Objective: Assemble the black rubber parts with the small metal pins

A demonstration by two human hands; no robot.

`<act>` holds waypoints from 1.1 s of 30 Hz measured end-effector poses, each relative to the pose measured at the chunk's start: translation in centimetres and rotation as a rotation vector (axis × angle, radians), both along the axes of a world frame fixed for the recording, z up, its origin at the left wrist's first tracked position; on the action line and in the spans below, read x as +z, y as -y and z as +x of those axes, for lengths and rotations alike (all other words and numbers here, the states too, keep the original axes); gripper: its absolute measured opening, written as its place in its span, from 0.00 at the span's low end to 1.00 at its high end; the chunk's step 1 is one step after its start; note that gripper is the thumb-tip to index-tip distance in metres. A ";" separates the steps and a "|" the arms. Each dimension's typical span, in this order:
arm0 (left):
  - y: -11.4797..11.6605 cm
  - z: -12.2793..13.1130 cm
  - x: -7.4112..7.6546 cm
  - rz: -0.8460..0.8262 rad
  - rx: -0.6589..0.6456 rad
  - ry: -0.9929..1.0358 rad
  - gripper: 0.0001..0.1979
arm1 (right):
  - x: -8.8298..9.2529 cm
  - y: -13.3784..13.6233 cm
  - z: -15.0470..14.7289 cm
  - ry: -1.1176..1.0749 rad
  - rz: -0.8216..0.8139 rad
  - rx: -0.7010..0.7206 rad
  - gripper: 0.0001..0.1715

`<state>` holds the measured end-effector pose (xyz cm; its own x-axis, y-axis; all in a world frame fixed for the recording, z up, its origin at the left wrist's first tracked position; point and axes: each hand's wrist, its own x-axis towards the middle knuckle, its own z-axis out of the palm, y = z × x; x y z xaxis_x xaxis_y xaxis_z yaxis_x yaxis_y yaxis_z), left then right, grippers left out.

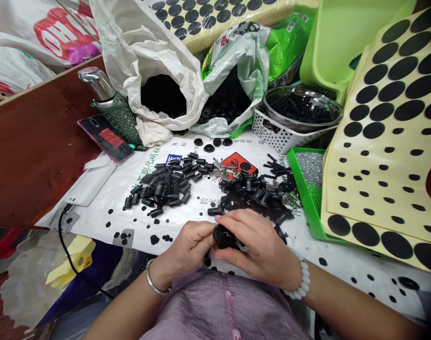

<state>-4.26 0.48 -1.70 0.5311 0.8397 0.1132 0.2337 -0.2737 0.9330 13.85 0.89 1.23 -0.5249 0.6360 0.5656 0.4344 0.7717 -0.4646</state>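
Observation:
Both my hands meet low in the middle of the view, closed round one small round black plastic part (223,236). My left hand (189,245), with a silver bangle at the wrist, pinches it from the left. From the right, my right hand (259,245), with a white bead bracelet, wraps over it. Just beyond my fingers lies a heap of black plastic parts (257,193). A second heap of short black tubes (169,184) lies further left on the white printed sheet (137,217).
Yellow sheets of black round stickers (388,141) lean at the right over a green tray of small metal bits (309,174). A steel bowl in a white basket (300,111), plastic bags of black parts (165,89), a netted flask (111,104) and a phone (105,137) stand behind.

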 end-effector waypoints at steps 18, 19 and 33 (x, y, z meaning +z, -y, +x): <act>0.0 -0.2 0.0 0.142 0.067 0.000 0.13 | 0.4 -0.1 0.4 -0.027 -0.021 -0.001 0.33; 0.0 -0.2 0.0 0.154 0.068 -0.006 0.13 | 0.6 0.0 0.5 -0.038 -0.027 -0.012 0.28; 0.3 -0.7 0.4 0.366 0.068 -0.278 0.14 | -0.6 0.3 -0.2 -0.093 -0.239 -0.034 0.05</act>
